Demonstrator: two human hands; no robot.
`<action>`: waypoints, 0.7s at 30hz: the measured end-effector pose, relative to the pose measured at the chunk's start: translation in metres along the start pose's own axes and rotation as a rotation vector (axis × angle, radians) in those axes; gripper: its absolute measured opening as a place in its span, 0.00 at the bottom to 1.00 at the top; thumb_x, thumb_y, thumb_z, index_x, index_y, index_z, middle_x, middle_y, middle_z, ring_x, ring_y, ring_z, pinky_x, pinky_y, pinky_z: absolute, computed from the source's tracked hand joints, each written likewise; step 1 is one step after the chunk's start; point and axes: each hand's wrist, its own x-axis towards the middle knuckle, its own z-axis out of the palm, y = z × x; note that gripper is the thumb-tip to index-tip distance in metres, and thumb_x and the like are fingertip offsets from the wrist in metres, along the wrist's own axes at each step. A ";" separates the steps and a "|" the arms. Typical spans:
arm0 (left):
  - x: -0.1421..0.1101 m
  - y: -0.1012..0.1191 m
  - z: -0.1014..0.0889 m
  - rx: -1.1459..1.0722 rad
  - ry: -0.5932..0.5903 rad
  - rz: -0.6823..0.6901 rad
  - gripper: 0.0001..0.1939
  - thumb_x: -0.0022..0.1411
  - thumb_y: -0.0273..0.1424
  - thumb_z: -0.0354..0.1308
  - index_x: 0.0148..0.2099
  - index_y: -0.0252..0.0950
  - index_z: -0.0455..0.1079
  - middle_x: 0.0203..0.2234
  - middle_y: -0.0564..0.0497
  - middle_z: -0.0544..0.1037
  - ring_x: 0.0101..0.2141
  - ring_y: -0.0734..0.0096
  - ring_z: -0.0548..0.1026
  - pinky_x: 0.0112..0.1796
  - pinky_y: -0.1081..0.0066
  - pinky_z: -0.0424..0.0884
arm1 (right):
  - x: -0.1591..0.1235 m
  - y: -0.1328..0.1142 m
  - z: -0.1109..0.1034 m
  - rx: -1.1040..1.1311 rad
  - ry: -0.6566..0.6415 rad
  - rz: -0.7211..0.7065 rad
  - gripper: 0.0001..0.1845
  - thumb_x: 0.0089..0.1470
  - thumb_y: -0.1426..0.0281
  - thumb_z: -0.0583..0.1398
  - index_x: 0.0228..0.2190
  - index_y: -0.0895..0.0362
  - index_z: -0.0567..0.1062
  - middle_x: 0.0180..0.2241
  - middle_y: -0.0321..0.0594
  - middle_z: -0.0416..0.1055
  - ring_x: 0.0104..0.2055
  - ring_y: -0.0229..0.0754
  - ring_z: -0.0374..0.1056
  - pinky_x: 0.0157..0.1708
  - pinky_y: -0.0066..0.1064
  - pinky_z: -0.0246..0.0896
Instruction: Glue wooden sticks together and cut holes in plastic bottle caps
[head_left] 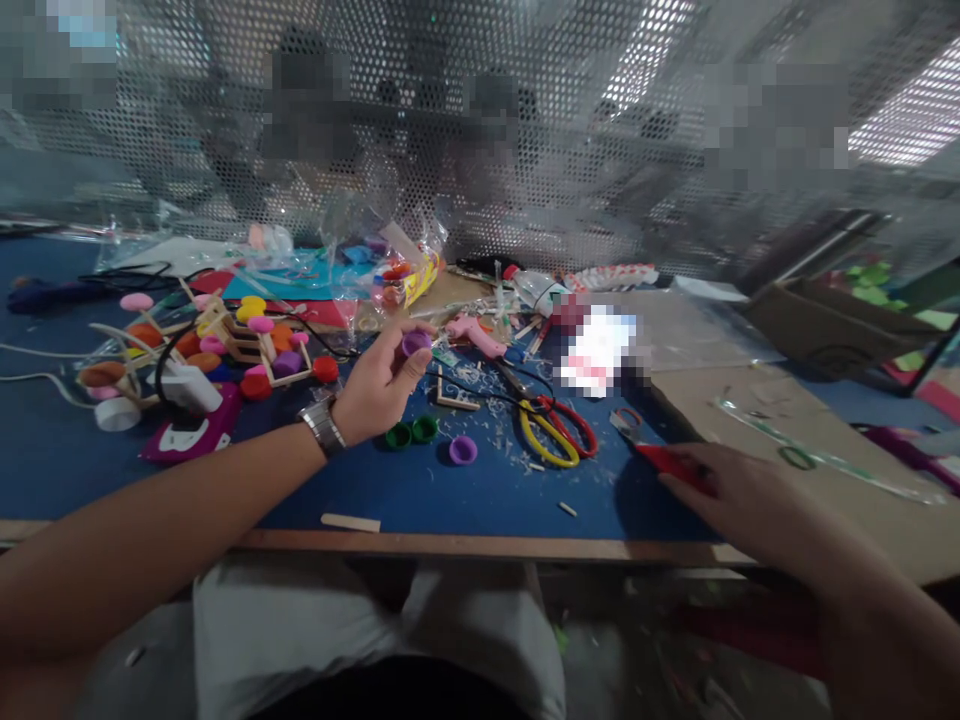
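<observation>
My left hand (379, 385), with a metal watch on its wrist, is raised over the blue table (420, 490) and pinches a purple bottle cap (414, 344) between thumb and fingers. Just below it lie two green caps (410, 433) and another purple cap (463, 450). My right hand (724, 490) rests low at the table's right front, fingers closed on the red handle of a small cutter (660, 455) whose tip points left. Yellow-and-red scissors (559, 432) lie between the hands among wood shavings.
A stick-and-cap model (240, 345) with many coloured caps, a white tape roll (118, 413) and a pink glue gun (476, 335) crowd the left and middle. Cardboard sheets (765, 400) cover the right. A perforated metal screen (480, 120) backs the table. A loose wooden stick (350, 522) lies near the front edge.
</observation>
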 end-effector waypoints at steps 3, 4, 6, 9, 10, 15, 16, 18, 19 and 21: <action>-0.001 -0.001 0.003 -0.199 -0.058 -0.061 0.13 0.73 0.41 0.52 0.53 0.40 0.63 0.28 0.54 0.67 0.23 0.74 0.66 0.27 0.69 0.67 | -0.002 -0.009 -0.016 0.031 0.058 0.066 0.07 0.54 0.63 0.58 0.33 0.45 0.77 0.33 0.53 0.82 0.34 0.62 0.78 0.32 0.50 0.70; -0.001 -0.001 0.004 -0.236 -0.061 -0.069 0.12 0.72 0.40 0.52 0.52 0.40 0.62 0.28 0.55 0.67 0.23 0.75 0.66 0.26 0.69 0.67 | -0.002 -0.017 -0.022 0.035 0.130 0.051 0.08 0.54 0.63 0.58 0.35 0.45 0.77 0.33 0.52 0.82 0.33 0.61 0.78 0.30 0.49 0.69; -0.002 0.000 0.004 -0.280 -0.076 -0.087 0.10 0.72 0.38 0.52 0.51 0.40 0.61 0.29 0.55 0.65 0.23 0.76 0.66 0.27 0.70 0.65 | 0.001 -0.041 -0.033 0.067 0.274 -0.083 0.13 0.55 0.62 0.57 0.40 0.47 0.78 0.34 0.49 0.82 0.31 0.58 0.78 0.27 0.45 0.69; -0.004 0.002 0.002 -0.305 -0.131 -0.126 0.09 0.72 0.37 0.50 0.50 0.39 0.60 0.30 0.56 0.63 0.23 0.78 0.65 0.27 0.72 0.64 | 0.021 -0.091 -0.039 0.204 0.251 -0.538 0.17 0.62 0.63 0.55 0.47 0.54 0.77 0.37 0.46 0.82 0.32 0.50 0.78 0.29 0.38 0.71; -0.004 0.003 0.002 -0.310 -0.150 -0.139 0.09 0.72 0.36 0.50 0.50 0.39 0.59 0.30 0.56 0.62 0.23 0.79 0.65 0.27 0.72 0.64 | 0.031 -0.108 -0.038 0.253 0.247 -0.653 0.17 0.63 0.64 0.54 0.49 0.56 0.76 0.37 0.45 0.82 0.31 0.48 0.78 0.29 0.36 0.71; -0.008 0.008 -0.003 -0.195 -0.191 -0.118 0.15 0.66 0.35 0.59 0.51 0.39 0.60 0.30 0.56 0.65 0.27 0.76 0.64 0.29 0.72 0.64 | 0.084 -0.159 -0.019 0.310 0.393 -0.913 0.18 0.62 0.70 0.54 0.52 0.58 0.73 0.46 0.50 0.80 0.42 0.49 0.79 0.40 0.37 0.73; -0.008 0.010 -0.004 -0.158 -0.191 -0.101 0.17 0.65 0.36 0.60 0.51 0.39 0.60 0.31 0.55 0.66 0.28 0.75 0.65 0.30 0.72 0.65 | 0.090 -0.162 -0.013 0.315 0.414 -0.952 0.18 0.61 0.71 0.54 0.51 0.59 0.74 0.44 0.50 0.81 0.41 0.49 0.79 0.39 0.37 0.73; -0.008 0.012 -0.006 -0.104 -0.187 -0.082 0.21 0.63 0.39 0.63 0.52 0.39 0.60 0.35 0.53 0.68 0.29 0.75 0.67 0.30 0.72 0.68 | 0.096 -0.162 0.001 0.313 0.428 -1.021 0.19 0.59 0.73 0.54 0.50 0.60 0.74 0.37 0.49 0.81 0.33 0.47 0.78 0.33 0.36 0.72; -0.008 0.013 -0.006 -0.051 -0.167 -0.059 0.23 0.61 0.41 0.65 0.51 0.39 0.60 0.39 0.50 0.69 0.32 0.73 0.69 0.32 0.71 0.69 | 0.097 -0.160 0.008 0.306 0.422 -1.044 0.19 0.58 0.74 0.54 0.50 0.61 0.73 0.35 0.48 0.81 0.30 0.46 0.77 0.30 0.34 0.71; -0.007 0.014 -0.006 0.071 -0.158 -0.001 0.24 0.59 0.42 0.67 0.50 0.39 0.61 0.41 0.48 0.71 0.36 0.70 0.71 0.37 0.69 0.71 | 0.094 -0.157 0.018 0.280 0.401 -1.061 0.18 0.58 0.74 0.54 0.49 0.62 0.74 0.33 0.47 0.80 0.28 0.44 0.75 0.28 0.33 0.70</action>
